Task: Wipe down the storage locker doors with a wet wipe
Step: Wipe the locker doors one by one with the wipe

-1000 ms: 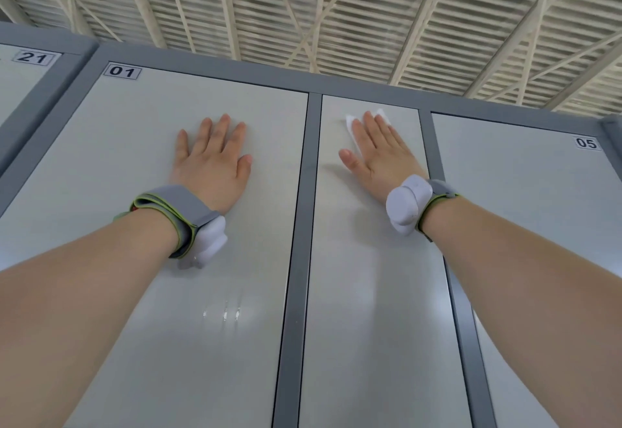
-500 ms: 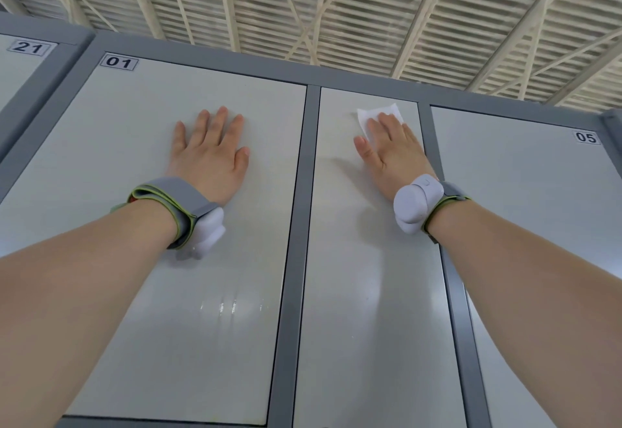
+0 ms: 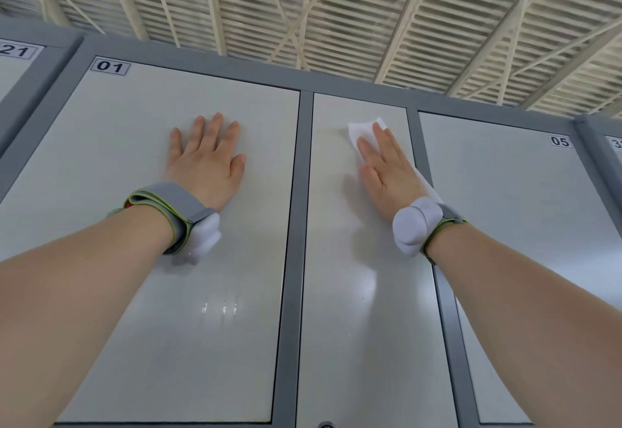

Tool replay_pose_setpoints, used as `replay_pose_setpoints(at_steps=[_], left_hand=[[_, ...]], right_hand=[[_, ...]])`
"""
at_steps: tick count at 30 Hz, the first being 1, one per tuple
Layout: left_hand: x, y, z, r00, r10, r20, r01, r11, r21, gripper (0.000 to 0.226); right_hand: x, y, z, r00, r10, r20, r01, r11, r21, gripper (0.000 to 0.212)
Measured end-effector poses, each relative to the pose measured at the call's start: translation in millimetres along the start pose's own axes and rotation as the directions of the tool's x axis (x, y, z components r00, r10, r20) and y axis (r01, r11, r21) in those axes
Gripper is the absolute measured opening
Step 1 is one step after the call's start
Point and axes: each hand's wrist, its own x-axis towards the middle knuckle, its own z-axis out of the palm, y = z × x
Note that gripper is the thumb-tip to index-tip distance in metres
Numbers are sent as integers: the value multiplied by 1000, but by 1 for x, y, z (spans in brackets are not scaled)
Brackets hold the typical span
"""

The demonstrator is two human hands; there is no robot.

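Three pale grey locker doors in a darker grey frame fill the view. My left hand (image 3: 207, 161) lies flat with straight fingers on door 01 (image 3: 134, 293). My right hand (image 3: 387, 171) presses a white wet wipe (image 3: 361, 131) flat against the upper part of the narrow middle door (image 3: 363, 343). The wipe sticks out above my fingertips and along the right side of the hand. Both wrists carry grey bands with white pods.
Door 05 (image 3: 525, 225) stands to the right, and door 21 (image 3: 13, 67) belongs to a separate cabinet at the far left. A lock (image 3: 325, 425) shows at the bottom edge. A slatted ceiling with white beams (image 3: 336, 17) runs above the lockers.
My right hand has slid the wipe to the right and a little lower on the middle door, with more of the wipe now showing. My left hand stays flat on door 01.
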Motion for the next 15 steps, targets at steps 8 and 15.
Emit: replay_pose_setpoints(at_steps=[8,15], left_hand=[[1,-4,0,1000,25,0,-25,999,-32,56],[-2,-7,-2,998,55,-7,-55,996,-71,55]], right_hand=[[31,-19,7,998,57,6,-57,998,39,57],[0,-36,12,991,-132,37,128,988,89,67]])
